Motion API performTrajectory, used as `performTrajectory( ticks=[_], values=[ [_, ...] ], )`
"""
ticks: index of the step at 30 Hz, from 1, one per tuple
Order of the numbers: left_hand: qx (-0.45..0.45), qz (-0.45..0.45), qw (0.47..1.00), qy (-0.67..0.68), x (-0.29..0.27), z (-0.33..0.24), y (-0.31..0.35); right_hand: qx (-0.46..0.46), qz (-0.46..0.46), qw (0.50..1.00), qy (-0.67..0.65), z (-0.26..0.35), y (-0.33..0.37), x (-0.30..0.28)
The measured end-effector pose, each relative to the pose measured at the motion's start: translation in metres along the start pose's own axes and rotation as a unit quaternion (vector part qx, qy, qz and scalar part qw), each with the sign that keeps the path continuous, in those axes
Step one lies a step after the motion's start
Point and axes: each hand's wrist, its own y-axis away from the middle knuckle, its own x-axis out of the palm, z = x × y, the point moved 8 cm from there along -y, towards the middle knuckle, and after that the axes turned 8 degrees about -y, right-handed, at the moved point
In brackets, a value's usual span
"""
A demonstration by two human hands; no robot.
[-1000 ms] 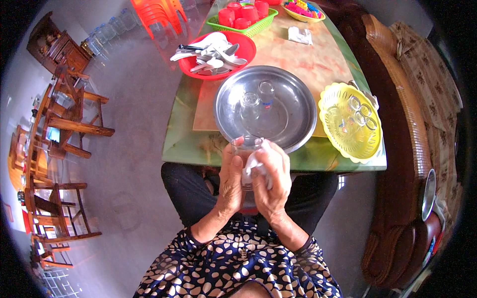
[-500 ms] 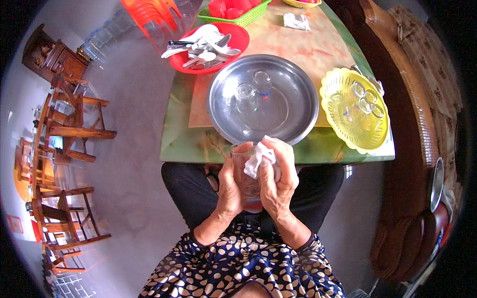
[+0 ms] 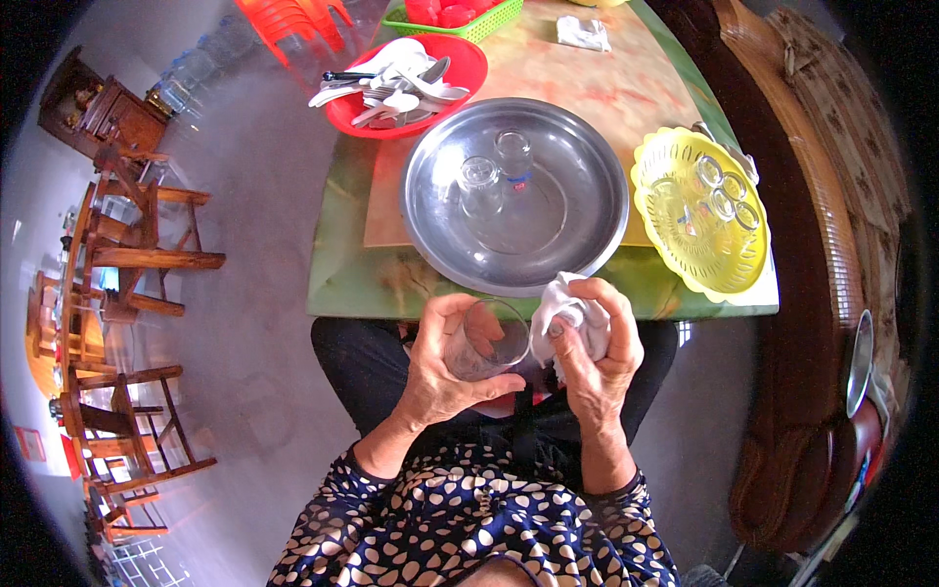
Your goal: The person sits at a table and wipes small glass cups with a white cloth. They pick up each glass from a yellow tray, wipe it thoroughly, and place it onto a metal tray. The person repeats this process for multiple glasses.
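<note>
Over my lap, just short of the table edge, my left hand point(image 3: 437, 367) is wrapped round a clear drinking glass point(image 3: 486, 342), its open rim tilted up and to the right. Beside it my right hand point(image 3: 597, 357) grips a bunched white cloth point(image 3: 567, 328), which sits close to the rim. A wide steel basin point(image 3: 558, 220) stands on the table straight ahead of my hands. Two glasses are inside it: a plain one point(image 3: 481, 186) on the left and one with a small blue and red mark point(image 3: 514, 157) behind it.
A scalloped yellow basket point(image 3: 665, 240) on the right holds several small glasses point(image 3: 722, 203). At the far left a red bowl point(image 3: 469, 78) carries spoons and other cutlery point(image 3: 406, 83). Behind it is a green basket point(image 3: 479, 27) of red cups; a folded white cloth point(image 3: 583, 33) lies farther right.
My hands have moved apart. The glass has tipped so its rim faces right, and the cloth has come away from its side toward the right.
</note>
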Motion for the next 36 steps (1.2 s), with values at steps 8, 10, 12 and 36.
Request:
performTrajectory(
  ticks=[8,10,12,36],
  values=[
    [0.093,0.016,0.958,-0.271,0.004,-0.017,0.0,-0.029,0.174,0.976,0.129,-0.001,-0.002,0.014],
    [0.108,0.013,0.952,-0.287,0.002,-0.019,0.0,-0.003,0.192,0.975,0.117,-0.005,0.001,0.011],
    [0.118,0.025,0.946,-0.3,0.003,-0.021,-0.001,0.011,0.216,0.969,0.123,-0.005,0.003,0.01],
    [0.245,0.036,0.895,-0.371,0.008,-0.041,-0.001,-0.006,0.248,0.939,0.238,-0.004,-0.005,0.023]
  ],
)
